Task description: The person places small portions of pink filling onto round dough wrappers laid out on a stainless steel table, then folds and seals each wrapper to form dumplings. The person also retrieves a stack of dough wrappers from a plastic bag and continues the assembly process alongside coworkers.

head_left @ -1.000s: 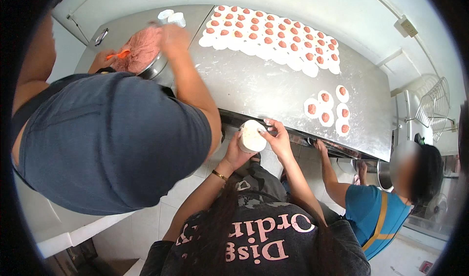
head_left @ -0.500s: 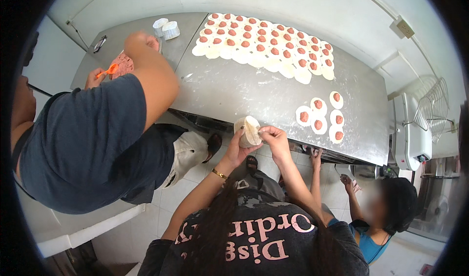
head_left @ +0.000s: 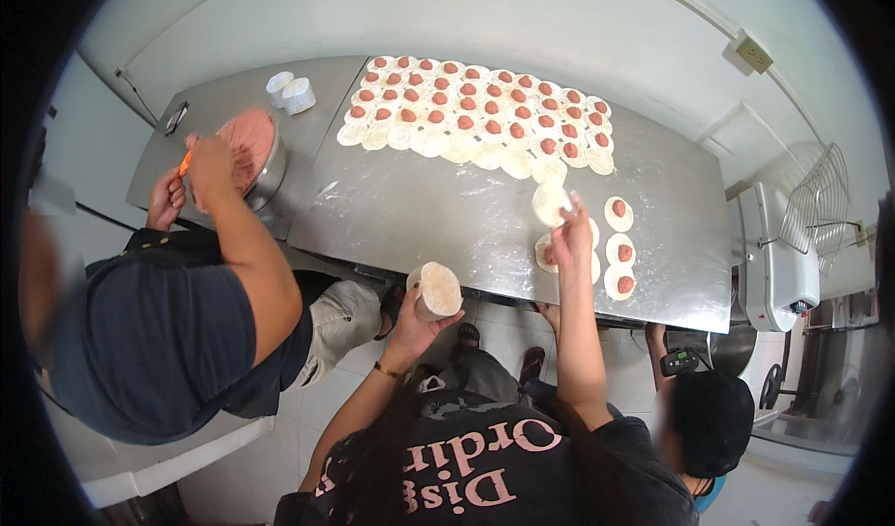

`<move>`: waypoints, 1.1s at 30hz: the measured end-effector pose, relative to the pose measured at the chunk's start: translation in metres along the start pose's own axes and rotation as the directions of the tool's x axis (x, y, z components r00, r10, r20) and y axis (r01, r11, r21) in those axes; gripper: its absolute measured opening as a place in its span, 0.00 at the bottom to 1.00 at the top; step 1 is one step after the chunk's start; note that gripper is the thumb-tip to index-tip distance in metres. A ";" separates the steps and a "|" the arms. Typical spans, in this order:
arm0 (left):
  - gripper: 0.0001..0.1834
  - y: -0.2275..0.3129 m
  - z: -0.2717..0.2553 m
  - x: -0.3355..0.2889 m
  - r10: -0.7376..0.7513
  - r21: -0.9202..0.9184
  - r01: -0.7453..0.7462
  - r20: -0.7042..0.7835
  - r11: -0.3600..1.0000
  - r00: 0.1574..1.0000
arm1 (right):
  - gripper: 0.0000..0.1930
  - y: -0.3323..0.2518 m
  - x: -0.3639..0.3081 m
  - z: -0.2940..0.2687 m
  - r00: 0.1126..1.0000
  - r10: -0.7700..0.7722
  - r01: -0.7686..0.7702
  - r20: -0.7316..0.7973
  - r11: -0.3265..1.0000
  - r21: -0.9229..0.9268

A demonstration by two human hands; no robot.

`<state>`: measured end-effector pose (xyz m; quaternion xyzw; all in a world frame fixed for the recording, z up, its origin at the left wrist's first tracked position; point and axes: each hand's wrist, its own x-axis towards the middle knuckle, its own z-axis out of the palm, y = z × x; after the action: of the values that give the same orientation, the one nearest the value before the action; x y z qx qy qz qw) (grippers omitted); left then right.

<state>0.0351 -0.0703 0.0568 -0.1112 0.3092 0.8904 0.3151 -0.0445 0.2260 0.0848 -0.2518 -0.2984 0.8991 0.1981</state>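
Observation:
Near the table's front edge my left hand [head_left: 407, 336] grips a thick stack of round dough wrappers [head_left: 436, 291], their pale floury tops facing up. Out over the table, my right hand [head_left: 572, 237] pinches a single dough wrapper [head_left: 550, 200] by its edge, slightly blurred. That wrapper is close to the front of a large block of overlapping wrappers [head_left: 429, 142], most topped with a ball of pink minced meat [head_left: 491, 108]; those in its front row are bare. Several separate wrappers with meat [head_left: 619, 251] lie right of my right hand, some partly hidden by it.
The floured steel table [head_left: 410, 204] runs across. At left a co-worker [head_left: 158, 340] holds an orange spoon [head_left: 185, 163] at a steel bowl [head_left: 272, 179] of mince. White wrapper stacks [head_left: 298, 95] stand behind. A white machine [head_left: 778, 246] is right; another person [head_left: 713, 414] crouches lower right.
My right hand has left the stack and reached forward right with one wrapper. The left hand's stack shifted slightly left. The co-worker's arm moved back, uncovering the bowl.

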 end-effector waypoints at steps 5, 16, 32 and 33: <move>0.30 -0.001 -0.008 -0.004 -0.029 0.046 0.032 -0.078 0.998 0.997 | 0.26 -0.023 0.090 -0.006 0.969 -0.204 0.162 -0.137 0.949 -0.270; 0.31 0.002 -0.018 -0.012 -0.046 0.098 0.051 -0.052 0.994 0.998 | 0.14 0.000 0.135 -0.066 0.792 -0.402 0.259 0.460 -0.460 -0.849; 0.30 0.009 -0.008 -0.009 -0.034 0.066 0.036 -0.037 0.997 0.999 | 0.15 -0.009 0.130 -0.051 0.836 -0.419 0.126 0.355 -0.483 -0.867; 0.30 0.009 -0.006 -0.008 -0.034 0.068 0.037 -0.049 0.997 0.998 | 0.16 -0.009 0.122 -0.044 0.771 -0.470 0.209 0.429 -0.451 -0.868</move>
<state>0.0358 -0.0837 0.0594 -0.1271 0.3451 0.8706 0.3269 -0.1149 0.3138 0.0195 -0.2628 -0.9272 0.1448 0.2241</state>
